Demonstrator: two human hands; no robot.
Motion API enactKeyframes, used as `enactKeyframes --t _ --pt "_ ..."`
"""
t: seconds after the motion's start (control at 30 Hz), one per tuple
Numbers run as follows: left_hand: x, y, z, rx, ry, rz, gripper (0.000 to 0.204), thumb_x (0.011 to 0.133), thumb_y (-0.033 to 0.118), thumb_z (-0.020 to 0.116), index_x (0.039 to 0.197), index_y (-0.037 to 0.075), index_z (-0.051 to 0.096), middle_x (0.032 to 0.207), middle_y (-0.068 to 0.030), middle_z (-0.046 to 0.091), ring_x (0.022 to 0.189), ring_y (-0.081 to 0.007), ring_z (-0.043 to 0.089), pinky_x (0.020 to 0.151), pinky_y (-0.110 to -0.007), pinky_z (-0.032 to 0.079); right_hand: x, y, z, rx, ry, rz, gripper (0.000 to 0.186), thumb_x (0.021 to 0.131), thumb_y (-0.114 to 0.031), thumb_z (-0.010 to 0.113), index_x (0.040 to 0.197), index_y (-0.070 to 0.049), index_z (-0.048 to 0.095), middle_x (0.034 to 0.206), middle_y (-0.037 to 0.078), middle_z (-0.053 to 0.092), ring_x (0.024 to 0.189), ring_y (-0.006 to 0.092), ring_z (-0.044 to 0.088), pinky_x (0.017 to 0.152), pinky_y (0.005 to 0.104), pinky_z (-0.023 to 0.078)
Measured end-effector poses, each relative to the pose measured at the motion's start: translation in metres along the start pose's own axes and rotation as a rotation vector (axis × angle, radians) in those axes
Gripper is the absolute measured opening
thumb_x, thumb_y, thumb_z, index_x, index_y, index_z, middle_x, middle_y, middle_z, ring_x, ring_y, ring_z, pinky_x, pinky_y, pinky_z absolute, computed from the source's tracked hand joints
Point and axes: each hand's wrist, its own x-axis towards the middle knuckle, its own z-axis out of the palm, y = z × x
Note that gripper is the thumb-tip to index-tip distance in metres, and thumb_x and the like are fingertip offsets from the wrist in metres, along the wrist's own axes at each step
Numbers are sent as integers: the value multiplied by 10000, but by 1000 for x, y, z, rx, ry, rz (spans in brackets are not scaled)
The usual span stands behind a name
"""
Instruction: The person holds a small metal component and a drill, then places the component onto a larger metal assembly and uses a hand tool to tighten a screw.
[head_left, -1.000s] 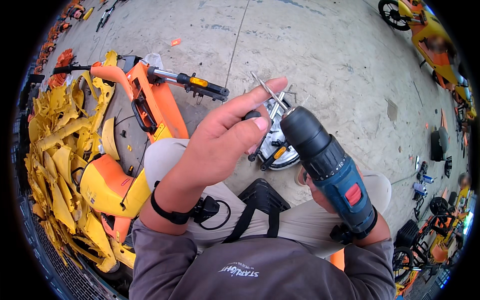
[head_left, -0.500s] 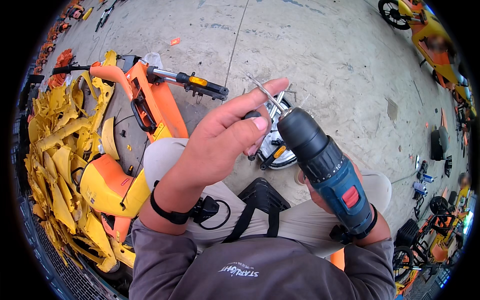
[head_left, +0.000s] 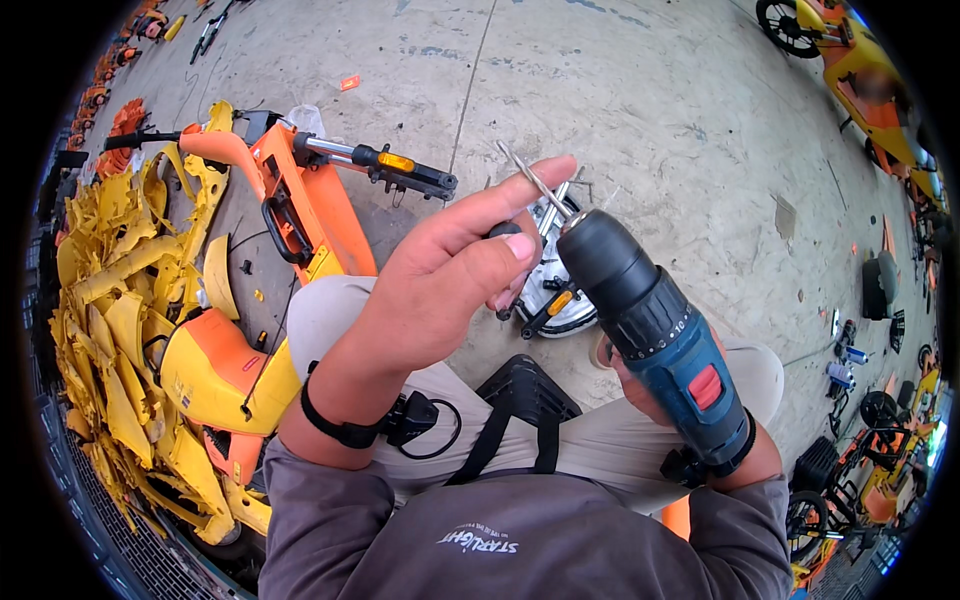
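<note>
My right hand (head_left: 648,388) is wrapped around the grip of a blue and black cordless drill (head_left: 665,345), mostly hidden behind its body. From the black chuck a long thin metal bit (head_left: 532,178) points up and left. My left hand (head_left: 430,275) is raised beside it, index finger stretched out along the bit, close to it or touching. The other fingers and thumb are curled around a small dark object (head_left: 504,229), whose kind I cannot make out. Below both hands, a wheel (head_left: 568,325) with metal parts over it lies on the floor, partly covered.
At the left lie an orange scooter frame (head_left: 325,215) with a fork, a yellow and orange body shell (head_left: 215,370) and a heap of broken yellow panels (head_left: 120,350). Yellow scooters (head_left: 862,85) and loose parts line the right. A black plastic piece (head_left: 527,385) sits between my knees.
The drill has tilted slightly, and its bit and chuck have shifted a little to the right. My left hand stays in place.
</note>
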Motion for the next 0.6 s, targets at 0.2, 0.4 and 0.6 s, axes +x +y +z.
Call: enactKeyframes --t 0.2,0.4,0.6 --pt "0 0 0 8 10 -6 629 929 146 499 1485 -65 291 768 1 424 652 -77 391 622 -220 367 0 9 2 -303 71 -172 631 750 -79 794 1322 -46 529 1052 36 685 920 141 669 800 274 530" --pt "1 -2 -1 0 -2 15 629 918 140 505 1486 -49 309 765 -2 425 649 -79 386 621 -221 368 -5 29 10 204 131 32 720 676 -100 843 1320 -50 525 1079 44 678 929 139 665 807 273 528" --pt "2 -3 -1 -15 2 31 626 921 132 499 1486 -52 304 766 -3 427 645 -81 386 617 -224 369 -2 10 2 -293 124 -202 749 646 -125 866 1314 -74 532 1064 35 682 920 149 669 802 276 530"
